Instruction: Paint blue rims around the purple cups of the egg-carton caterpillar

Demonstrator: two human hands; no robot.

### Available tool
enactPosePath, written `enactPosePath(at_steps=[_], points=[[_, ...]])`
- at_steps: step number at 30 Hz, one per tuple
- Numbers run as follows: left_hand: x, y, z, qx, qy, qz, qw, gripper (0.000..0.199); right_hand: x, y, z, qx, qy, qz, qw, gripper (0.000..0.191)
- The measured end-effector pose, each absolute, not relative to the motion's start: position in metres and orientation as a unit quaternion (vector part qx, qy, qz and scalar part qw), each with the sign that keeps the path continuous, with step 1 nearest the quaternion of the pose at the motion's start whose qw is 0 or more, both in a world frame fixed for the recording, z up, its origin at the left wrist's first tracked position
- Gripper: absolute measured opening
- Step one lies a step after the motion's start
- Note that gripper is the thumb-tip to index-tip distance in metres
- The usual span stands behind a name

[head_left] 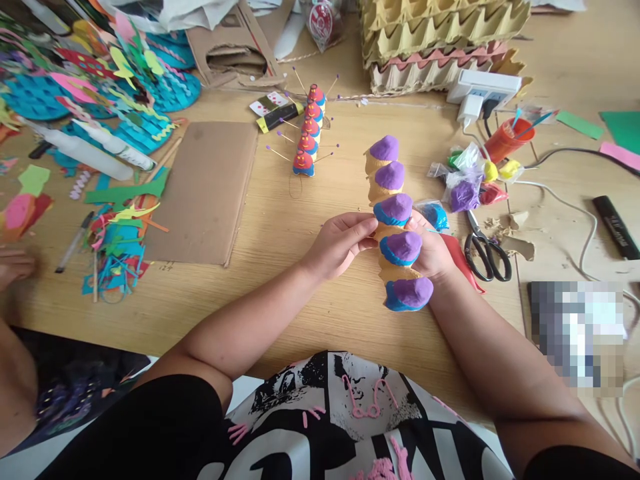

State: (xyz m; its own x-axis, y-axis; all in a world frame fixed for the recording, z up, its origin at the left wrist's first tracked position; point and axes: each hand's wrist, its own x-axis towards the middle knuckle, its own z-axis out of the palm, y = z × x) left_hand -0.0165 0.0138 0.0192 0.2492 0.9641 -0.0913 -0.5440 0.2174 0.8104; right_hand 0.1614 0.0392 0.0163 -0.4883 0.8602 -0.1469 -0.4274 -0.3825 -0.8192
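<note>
Between my two hands is an egg-carton strip (400,247), held up over the table. Its bumps are capped with purple clay, and the three nearest me also have blue clay beneath the purple. My left hand (340,243) pinches its left edge near the middle. From the right, my right hand (431,250) grips the strip, some of its fingers hidden behind it. Farther off stands a finished-looking caterpillar-like strip (309,133) with red and blue faces and thin pin-like sticks. Packets of coloured clay (464,195) lie to the right of my hands.
Black-handled scissors (486,250) and a red cup (507,141) are at right, near a power strip (484,87) with cables. Egg trays (440,40) are stacked behind. A cardboard sheet (205,193), paper scraps (120,247) and glue bottles (80,150) lie left, beside another person's hand (15,267).
</note>
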Motion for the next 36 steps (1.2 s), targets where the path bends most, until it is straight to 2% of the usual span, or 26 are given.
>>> enactPosePath(at_steps=[21,32,36], points=[[-0.013,0.013,0.015,0.341,0.335,0.536,0.696,0.041,0.157,0.036,0.02,-0.318,-0.369,0.766,0.419,0.042],[-0.013,0.014,0.025,0.327,0.325,0.528,0.713,0.055,0.157,0.038,0.015,-0.317,-0.38,0.762,0.418,0.042],[-0.014,0.017,0.025,0.296,0.348,0.533,0.712,0.054,0.16,0.041,0.013,-0.314,-0.405,0.754,0.411,0.046]])
